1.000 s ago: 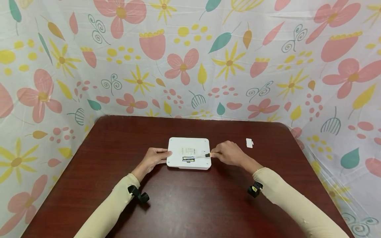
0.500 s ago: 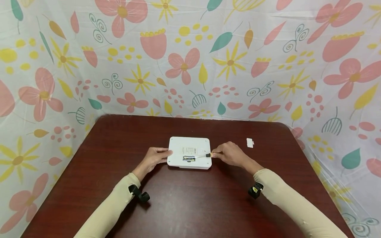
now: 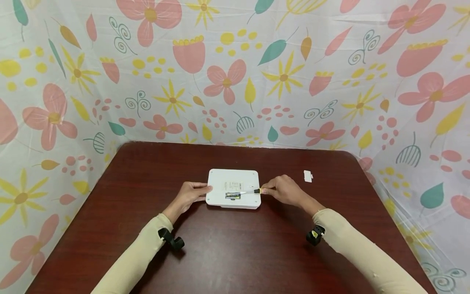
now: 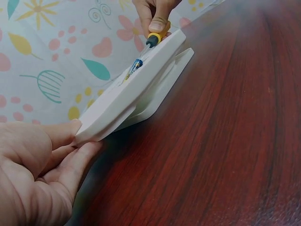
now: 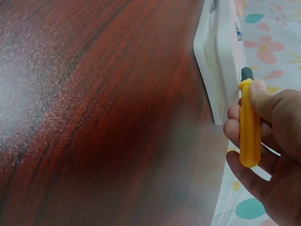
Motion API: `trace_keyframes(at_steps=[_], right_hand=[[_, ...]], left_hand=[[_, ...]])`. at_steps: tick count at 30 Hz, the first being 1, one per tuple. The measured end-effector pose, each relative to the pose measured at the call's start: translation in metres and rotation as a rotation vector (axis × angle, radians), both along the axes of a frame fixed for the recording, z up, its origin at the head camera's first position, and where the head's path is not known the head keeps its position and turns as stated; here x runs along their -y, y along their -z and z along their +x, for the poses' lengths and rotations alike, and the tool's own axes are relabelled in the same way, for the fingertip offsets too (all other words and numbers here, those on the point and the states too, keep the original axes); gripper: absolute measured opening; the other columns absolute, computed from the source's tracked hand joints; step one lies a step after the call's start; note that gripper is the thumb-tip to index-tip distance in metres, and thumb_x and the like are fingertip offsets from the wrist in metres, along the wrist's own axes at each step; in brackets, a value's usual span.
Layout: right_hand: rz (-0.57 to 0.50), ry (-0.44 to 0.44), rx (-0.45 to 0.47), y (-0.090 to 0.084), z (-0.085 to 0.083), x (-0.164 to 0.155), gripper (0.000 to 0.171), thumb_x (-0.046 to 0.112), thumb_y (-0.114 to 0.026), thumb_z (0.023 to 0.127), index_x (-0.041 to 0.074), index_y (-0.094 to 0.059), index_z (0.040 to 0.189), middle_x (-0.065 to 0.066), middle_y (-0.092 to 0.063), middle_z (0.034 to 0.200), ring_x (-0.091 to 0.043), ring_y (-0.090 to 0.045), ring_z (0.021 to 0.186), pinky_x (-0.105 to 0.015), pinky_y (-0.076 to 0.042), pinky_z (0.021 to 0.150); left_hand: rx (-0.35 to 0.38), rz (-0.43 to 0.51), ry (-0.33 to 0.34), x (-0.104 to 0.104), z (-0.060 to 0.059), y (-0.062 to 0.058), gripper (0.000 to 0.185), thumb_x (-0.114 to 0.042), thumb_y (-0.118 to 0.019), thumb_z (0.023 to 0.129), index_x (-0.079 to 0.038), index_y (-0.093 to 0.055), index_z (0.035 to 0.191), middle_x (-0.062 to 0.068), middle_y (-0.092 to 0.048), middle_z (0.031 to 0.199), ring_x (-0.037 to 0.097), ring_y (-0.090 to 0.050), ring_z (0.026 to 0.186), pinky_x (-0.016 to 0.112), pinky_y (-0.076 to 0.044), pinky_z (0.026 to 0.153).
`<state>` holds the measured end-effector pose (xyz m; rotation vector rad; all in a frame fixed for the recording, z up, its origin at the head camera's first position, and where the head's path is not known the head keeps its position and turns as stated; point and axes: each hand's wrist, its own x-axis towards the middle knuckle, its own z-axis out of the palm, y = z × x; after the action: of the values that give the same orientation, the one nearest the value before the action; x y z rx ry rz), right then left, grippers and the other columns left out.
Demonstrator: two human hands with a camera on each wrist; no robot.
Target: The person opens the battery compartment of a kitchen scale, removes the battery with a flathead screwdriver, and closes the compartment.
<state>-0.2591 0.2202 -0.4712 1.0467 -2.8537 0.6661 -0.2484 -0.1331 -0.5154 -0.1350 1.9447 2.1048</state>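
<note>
A white kitchen scale lies underside up on the table, with a printed label and an uncovered battery bay. Batteries sit in the bay. My left hand pinches the scale's left edge, thumb on top and fingers below; the left wrist view shows this edge raised off the table. In my right hand is a screwdriver with a yellow handle and black collar, gripped between thumb and fingers. Its metal shaft points left across the scale, the tip at the batteries. Whether the tip touches one is too small to tell.
To the right of the scale lies a small white battery cover. The dark red-brown table reaches back to a flower-printed curtain. Each forearm wears a black camera strap, such as the left strap.
The screwdriver has shifted slightly at the battery bay, and a bit more of its yellow handle shows. Both hands keep their places and holds; the scale stays put.
</note>
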Motion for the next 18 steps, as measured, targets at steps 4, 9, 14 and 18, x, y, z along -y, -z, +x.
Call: trace_keyframes(at_steps=[4, 9, 14, 18], right_hand=[[0.013, 0.005, -0.006, -0.008, 0.002, -0.001, 0.015, 0.022, -0.076, 0.093, 0.014, -0.083, 0.104, 0.001, -0.079, 0.1, -0.018, -0.074, 0.097, -0.04, -0.063, 0.078], [0.027, 0.0, -0.025, -0.026, 0.003, -0.002, 0.015, 0.022, -0.076, 0.094, 0.012, -0.083, 0.103, 0.0, -0.079, 0.098, -0.019, -0.074, 0.094, -0.037, -0.061, 0.072], [0.068, -0.027, -0.029, -0.046, 0.004, -0.002, 0.015, 0.024, -0.075, 0.095, 0.014, -0.083, 0.102, 0.002, -0.078, 0.097, -0.014, -0.072, 0.087, -0.029, -0.056, 0.064], [0.091, -0.051, -0.031, -0.062, 0.006, -0.001, 0.014, 0.024, -0.076, 0.095, 0.014, -0.083, 0.1, 0.003, -0.078, 0.095, -0.006, -0.067, 0.079, -0.023, -0.046, 0.057]], left_hand=[[0.01, -0.005, -0.002, -0.002, 0.0, 0.0, 0.043, 0.0, -0.074, 0.092, 0.021, -0.059, 0.127, 0.028, -0.07, 0.115, 0.018, -0.072, 0.089, 0.035, -0.064, 0.085], [0.013, -0.004, -0.015, -0.002, 0.001, -0.002, 0.042, 0.001, -0.074, 0.092, 0.02, -0.059, 0.126, 0.027, -0.071, 0.113, 0.018, -0.072, 0.087, 0.035, -0.064, 0.083], [0.022, -0.017, -0.019, -0.001, 0.001, -0.003, 0.042, 0.0, -0.074, 0.092, 0.019, -0.06, 0.126, 0.027, -0.07, 0.114, 0.017, -0.072, 0.088, 0.034, -0.064, 0.083], [0.025, -0.024, -0.019, -0.001, 0.001, -0.001, 0.041, 0.0, -0.075, 0.091, 0.018, -0.061, 0.126, 0.027, -0.07, 0.116, 0.017, -0.072, 0.089, 0.034, -0.064, 0.083]])
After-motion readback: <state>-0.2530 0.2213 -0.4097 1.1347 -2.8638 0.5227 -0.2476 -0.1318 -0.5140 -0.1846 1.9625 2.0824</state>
